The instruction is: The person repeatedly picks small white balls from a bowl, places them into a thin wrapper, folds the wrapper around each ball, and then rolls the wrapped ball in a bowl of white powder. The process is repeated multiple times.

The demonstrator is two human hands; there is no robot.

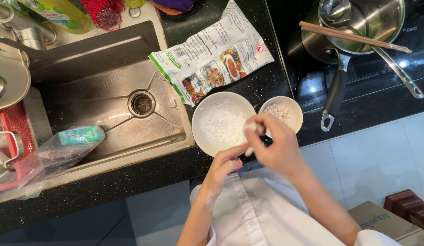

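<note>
Small white dough lump [254, 128] pinched in right hand [276, 146] fingertips, held over near rim of the large white bowl of flour [222, 122], at the gap between that bowl and its smaller neighbour. Fingers pressed together around the lump, dusted white. Left hand [224, 166] just below the bowl's near rim, fingers curled, tips touching the lump's underside and the right hand; holding anything of its own: cannot tell.

Flour bowl sitting on black speckled worktop [130, 182]. Touching its right rim: small white bowl [285, 111] with pale round balls inside. Behind the flour bowl, overlapping its far rim: opened white-and-green printed flour packet [212, 54], lying flat and tilted. Left of the flour bowl: steel sink [107, 91] with round drain, clear plastic bag and teal wrapped item [77, 135] at sink's near left corner, red basket [14, 132] further left. Right of the flour bowl, past the small bowl: black cooktop [357, 86] carrying steel saucepan [362, 23] with black handle, ladle and wooden chopsticks [353, 36] laid across its rim. Below the bowl: white shirt front, grey tiled floor, cardboard box at lower right.
</note>
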